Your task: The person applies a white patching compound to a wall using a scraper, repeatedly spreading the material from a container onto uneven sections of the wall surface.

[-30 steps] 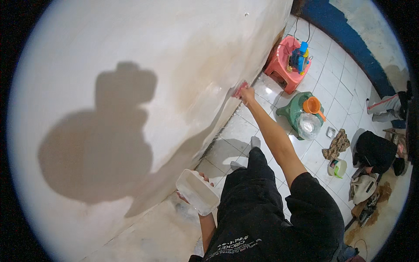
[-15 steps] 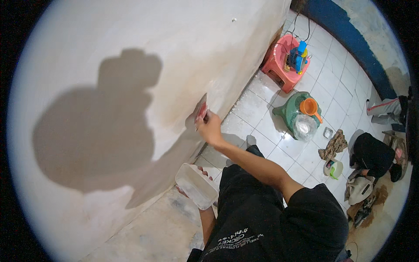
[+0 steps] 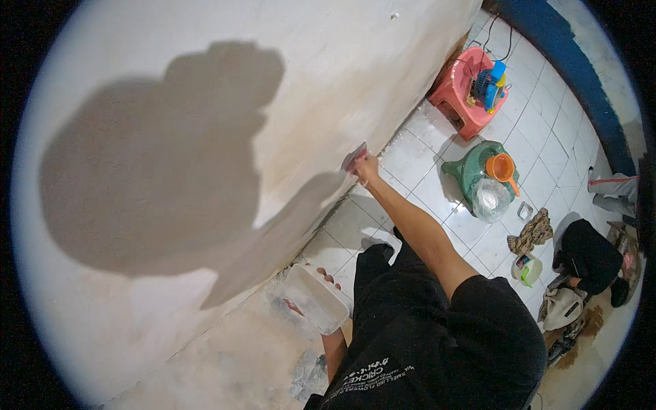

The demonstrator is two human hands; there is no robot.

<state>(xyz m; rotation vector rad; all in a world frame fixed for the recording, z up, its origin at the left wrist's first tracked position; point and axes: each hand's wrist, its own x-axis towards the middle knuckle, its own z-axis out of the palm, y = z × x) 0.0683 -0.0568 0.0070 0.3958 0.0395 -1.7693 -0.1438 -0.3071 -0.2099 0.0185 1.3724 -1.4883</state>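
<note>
My right hand (image 3: pixel 366 169) is closed on a scraper (image 3: pixel 357 154) with a reddish handle, its blade at the lower part of the white wall (image 3: pixel 321 75), a little above where the wall meets the tiles. Low near the bottom of the view, my left hand (image 3: pixel 325 278) grips a white, translucent rectangular plastic container (image 3: pixel 314 301) from beneath, fingers showing over its edge. The shadow of my head and arm falls broadly across the wall.
Pink stool (image 3: pixel 458 99) with blue fan (image 3: pixel 488 89); green stool (image 3: pixel 467 164) with orange dipper (image 3: pixel 500 169) and plastic bag (image 3: pixel 490 200); patterned cloth (image 3: pixel 529 234); small tub (image 3: pixel 527 269); black bundle (image 3: pixel 588 256) and bags (image 3: pixel 562 311). At far right, another person's legs (image 3: pixel 611 186).
My right hand with the scraper swung down-left along the wall, then went back up-right toward the wall's foot. My left hand still holds the container. The view has shifted slightly.
</note>
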